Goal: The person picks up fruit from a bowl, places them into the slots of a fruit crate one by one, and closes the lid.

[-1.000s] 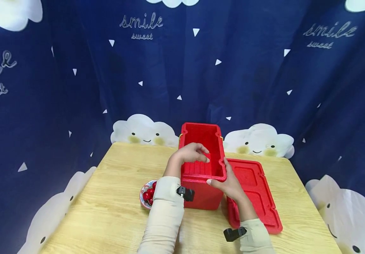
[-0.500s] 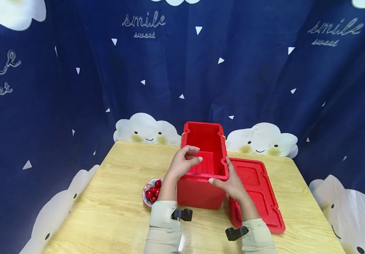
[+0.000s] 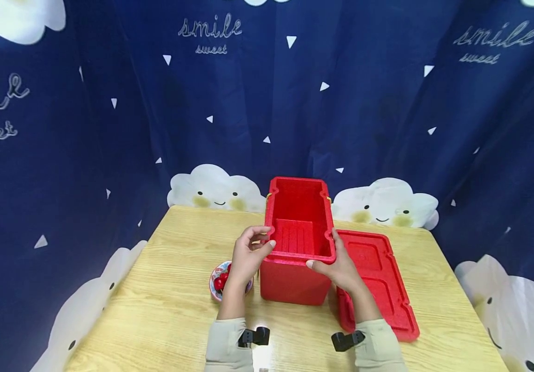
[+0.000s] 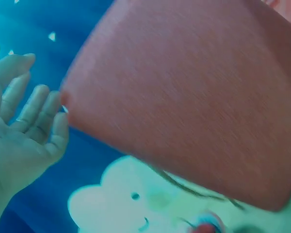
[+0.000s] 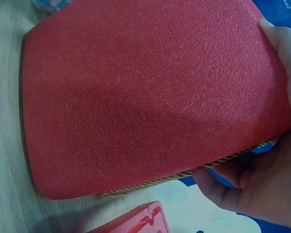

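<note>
So on this wooden counter (image 3: 155,299) the red box (image 3: 290,281) sits mid-frame, red lid (image 3: 374,268) just right of it. Right hand (image 3: 343,268) grips its near right corner; left hand (image 3: 247,257) is loose-fingered by the left rim. Imo a one-sided pull could swing it into the cherry bowl (image 3: 217,270), lower centre-left.

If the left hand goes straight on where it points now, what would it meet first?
Probably the left side of the red box; depth is unclear, and the left hand may already touch it.
</note>
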Tool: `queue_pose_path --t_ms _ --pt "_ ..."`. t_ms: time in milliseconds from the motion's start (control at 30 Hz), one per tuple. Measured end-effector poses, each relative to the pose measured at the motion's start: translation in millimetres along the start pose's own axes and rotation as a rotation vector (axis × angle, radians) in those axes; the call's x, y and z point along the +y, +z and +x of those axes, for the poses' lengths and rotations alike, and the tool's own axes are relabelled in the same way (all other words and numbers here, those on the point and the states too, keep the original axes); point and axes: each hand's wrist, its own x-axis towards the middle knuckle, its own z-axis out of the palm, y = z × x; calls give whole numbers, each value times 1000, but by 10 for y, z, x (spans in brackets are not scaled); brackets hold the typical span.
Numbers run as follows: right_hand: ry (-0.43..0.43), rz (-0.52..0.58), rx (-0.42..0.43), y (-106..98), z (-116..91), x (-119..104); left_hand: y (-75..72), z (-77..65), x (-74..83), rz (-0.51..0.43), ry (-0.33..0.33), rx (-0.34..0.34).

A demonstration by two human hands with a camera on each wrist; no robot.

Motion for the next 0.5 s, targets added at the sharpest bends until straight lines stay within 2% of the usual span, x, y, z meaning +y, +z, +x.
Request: queue_pose_path --t_ms 167,500 --pt "-14 -39 12 -11 14 -4 -122 -88 -188 -50 24 38" --pt "2 -83 37 12 12 7 -327 -246 -457 -29 -43 123"
